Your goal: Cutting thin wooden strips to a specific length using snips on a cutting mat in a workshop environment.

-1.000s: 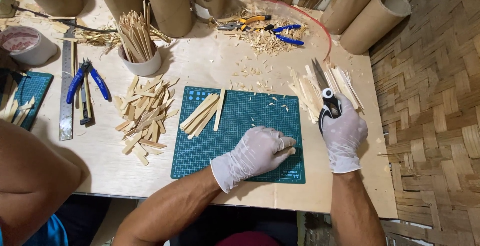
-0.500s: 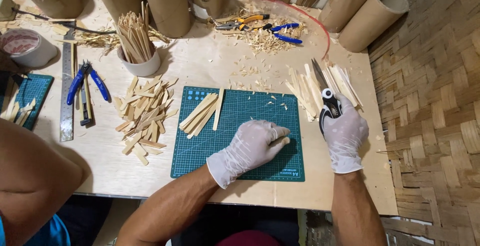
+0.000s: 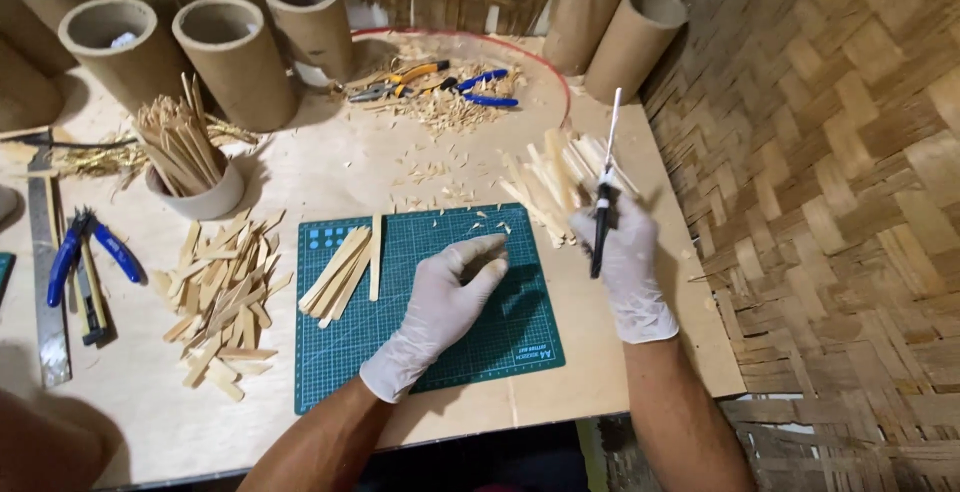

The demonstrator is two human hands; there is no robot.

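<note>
Cardboard tubes (image 3: 230, 57), blue pliers (image 3: 85, 252) and a steel ruler (image 3: 47, 282) lie about.

Utility knife (image 3: 603, 214): slim black handle with a narrow silver blade extended, held near-upright, blade tip pointing away from the person, above the right edge of the green cutting mat (image 3: 430, 352). The mat lies flat on the worktop, gridded, with pale bamboo strips (image 3: 340, 274) lying on its left part.

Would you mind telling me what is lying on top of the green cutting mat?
On the green cutting mat lie flat bamboo strips, small chips and the gloved left hand; anything beneath its palm is hidden.
</note>
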